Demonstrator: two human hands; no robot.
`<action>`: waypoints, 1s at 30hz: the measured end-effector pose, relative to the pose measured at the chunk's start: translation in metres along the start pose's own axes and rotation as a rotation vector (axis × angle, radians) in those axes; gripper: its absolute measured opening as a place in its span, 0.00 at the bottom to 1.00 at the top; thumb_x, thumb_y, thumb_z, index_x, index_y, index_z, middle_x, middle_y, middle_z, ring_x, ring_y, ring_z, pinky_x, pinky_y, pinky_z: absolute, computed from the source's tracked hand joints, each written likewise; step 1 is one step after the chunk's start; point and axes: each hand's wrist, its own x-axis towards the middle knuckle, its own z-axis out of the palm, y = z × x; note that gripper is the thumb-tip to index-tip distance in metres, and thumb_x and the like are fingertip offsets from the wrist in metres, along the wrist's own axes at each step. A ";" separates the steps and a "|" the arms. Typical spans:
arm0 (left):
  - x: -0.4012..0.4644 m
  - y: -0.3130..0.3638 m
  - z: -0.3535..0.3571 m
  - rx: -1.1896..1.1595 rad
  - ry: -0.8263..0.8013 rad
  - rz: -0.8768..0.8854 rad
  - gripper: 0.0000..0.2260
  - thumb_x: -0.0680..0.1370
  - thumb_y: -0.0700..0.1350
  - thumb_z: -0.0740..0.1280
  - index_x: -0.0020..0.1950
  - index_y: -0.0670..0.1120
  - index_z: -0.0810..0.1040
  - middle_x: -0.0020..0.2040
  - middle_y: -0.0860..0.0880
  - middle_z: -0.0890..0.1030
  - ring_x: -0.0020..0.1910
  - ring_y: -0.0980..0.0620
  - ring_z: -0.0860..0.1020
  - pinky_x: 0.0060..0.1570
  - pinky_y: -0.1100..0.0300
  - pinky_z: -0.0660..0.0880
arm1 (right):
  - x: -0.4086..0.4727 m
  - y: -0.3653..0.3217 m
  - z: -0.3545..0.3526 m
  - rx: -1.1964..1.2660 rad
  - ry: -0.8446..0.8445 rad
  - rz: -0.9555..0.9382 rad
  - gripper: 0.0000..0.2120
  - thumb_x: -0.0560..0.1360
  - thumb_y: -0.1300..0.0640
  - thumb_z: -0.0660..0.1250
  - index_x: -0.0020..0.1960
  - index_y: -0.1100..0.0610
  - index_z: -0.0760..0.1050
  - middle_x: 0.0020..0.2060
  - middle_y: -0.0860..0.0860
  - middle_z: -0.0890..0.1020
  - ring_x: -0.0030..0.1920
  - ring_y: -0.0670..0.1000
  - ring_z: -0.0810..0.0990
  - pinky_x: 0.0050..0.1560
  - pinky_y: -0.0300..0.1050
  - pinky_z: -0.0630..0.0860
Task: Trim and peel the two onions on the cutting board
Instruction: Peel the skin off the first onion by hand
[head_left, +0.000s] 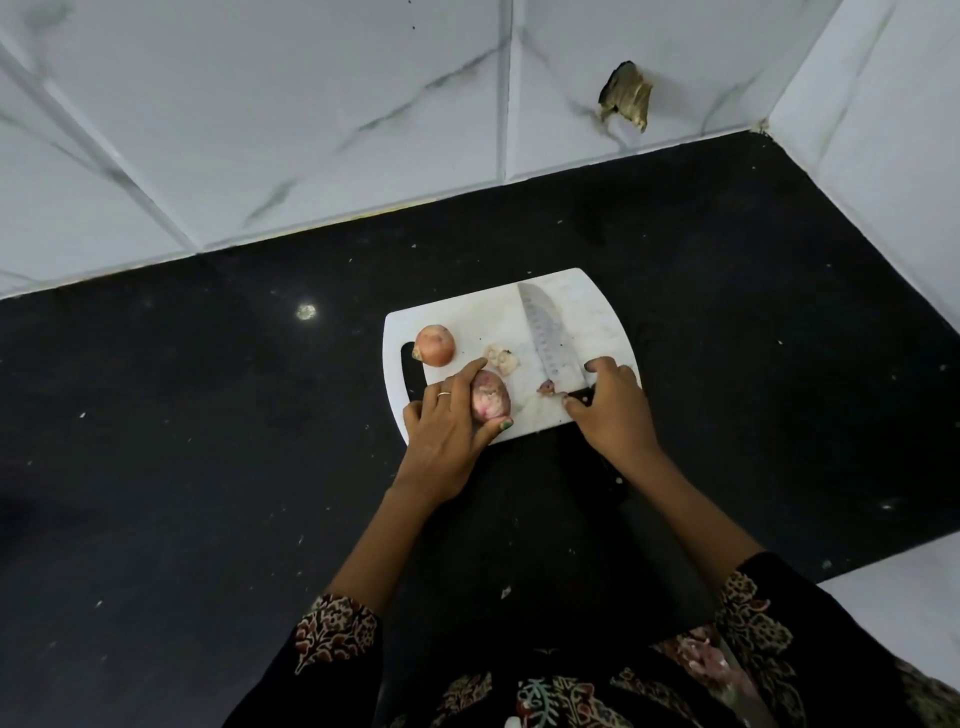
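Observation:
A white cutting board (587, 306) lies on the black counter. An unpeeled onion (435, 344) sits at its left end by the handle slot. My left hand (447, 421) grips a second, pinkish, partly peeled onion (490, 396) between forefinger and thumb. My right hand (613, 402) holds the black handle of a large knife (543, 332), whose blade lies flat on the board pointing away from me. A small cut-off onion end (546, 386) rests by the blade's heel. A clump of pale peel (502, 357) lies between the onions and the blade.
The black counter (208, 415) surrounds the board, with small crumbs scattered on it. White marble-patterned tiled walls rise behind and at the right. One back tile has a broken hole (626, 96). My patterned sleeves fill the bottom edge.

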 end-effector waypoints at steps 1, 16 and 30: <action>0.000 -0.001 0.001 0.047 0.000 -0.001 0.36 0.74 0.69 0.49 0.77 0.52 0.54 0.68 0.49 0.68 0.65 0.52 0.62 0.59 0.59 0.52 | 0.001 -0.001 -0.001 0.023 -0.002 0.004 0.21 0.72 0.56 0.70 0.62 0.61 0.69 0.54 0.57 0.73 0.52 0.55 0.75 0.46 0.46 0.71; 0.000 0.008 -0.002 0.091 0.071 0.009 0.31 0.75 0.63 0.45 0.73 0.48 0.62 0.64 0.48 0.73 0.64 0.51 0.65 0.62 0.57 0.51 | -0.020 -0.021 -0.028 0.457 -0.265 -0.046 0.08 0.80 0.56 0.57 0.59 0.54 0.68 0.39 0.54 0.82 0.25 0.50 0.71 0.21 0.36 0.65; 0.013 0.022 -0.018 -0.322 0.005 -0.002 0.25 0.75 0.47 0.71 0.70 0.44 0.70 0.63 0.45 0.76 0.60 0.50 0.75 0.59 0.53 0.76 | -0.040 -0.033 -0.022 0.025 -0.235 -0.289 0.27 0.82 0.57 0.54 0.77 0.47 0.47 0.39 0.56 0.79 0.41 0.55 0.79 0.46 0.54 0.77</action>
